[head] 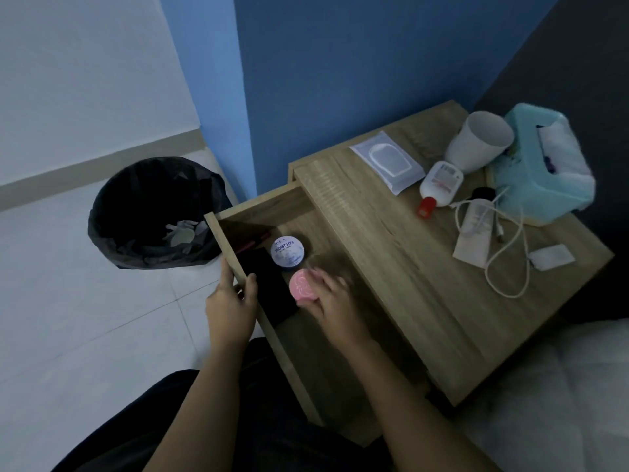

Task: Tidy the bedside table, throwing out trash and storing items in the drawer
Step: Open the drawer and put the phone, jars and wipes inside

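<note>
The wooden bedside table (425, 253) has its drawer (258, 212) pulled out. My left hand (231, 301) grips the drawer's front edge. My right hand (332, 298) holds a round pink container (301, 286) inside the drawer, next to a blue-lidded cream jar (288, 252) and a flat black object (269, 284). On the tabletop lie a wipes pack (388, 161), a white bottle with a red cap (439, 183), a white cup (480, 141), a tube (474, 233), a white cable (510, 253) and a small white packet (551, 257).
A teal tissue box (544, 165) stands at the table's back right. A bin with a black liner (153, 212) holding some trash sits on the tiled floor to the left. A blue wall lies behind, and a white bed (561, 386) at the lower right.
</note>
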